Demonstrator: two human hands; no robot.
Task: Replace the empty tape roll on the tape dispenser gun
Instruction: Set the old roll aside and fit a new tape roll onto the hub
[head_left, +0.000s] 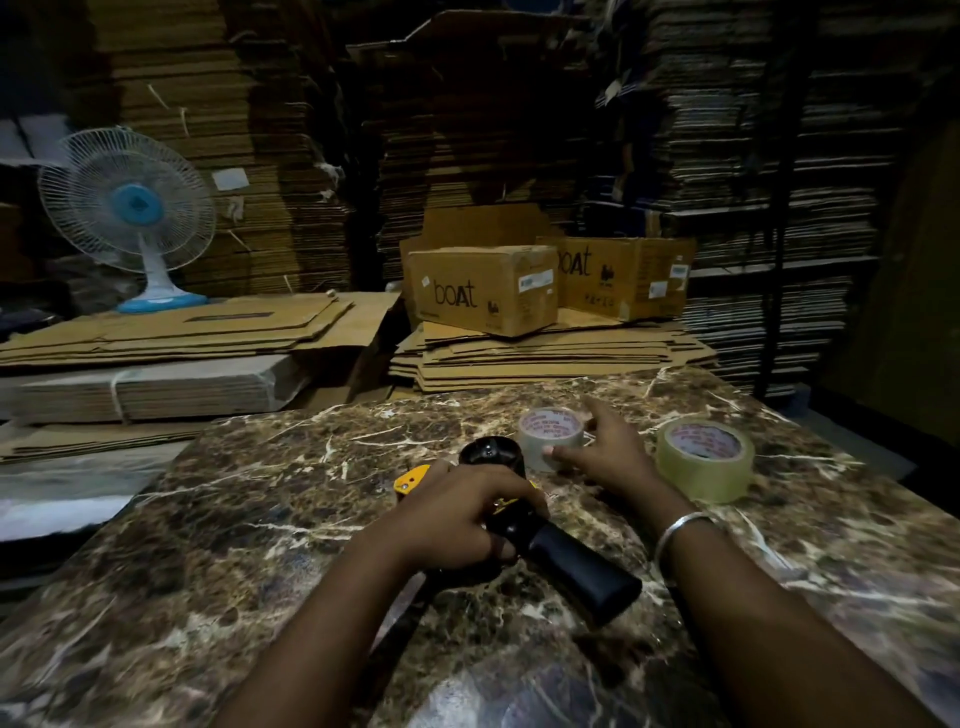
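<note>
The tape dispenser gun (576, 564) lies on the marble table (249, 519), its black handle pointing toward me and a yellow part at its far left. My left hand (457, 512) grips its body. The black roll hub (491, 452) stands bare above that hand. Just right of the hub sits a thin, nearly empty tape roll (545, 428). My right hand (605, 452) is spread at this roll, thumb against its near side and fingers behind it. A thicker clear tape roll (704, 460) lies flat further right, untouched.
Flattened cardboard stacks (545, 353) and two "boat" cartons (483, 291) crowd the table's far edge. A blue and white table fan (130, 213) stands on cardboard at the left. Tall walls of stacked cardboard fill the background. A metal bangle (680, 530) circles my right wrist.
</note>
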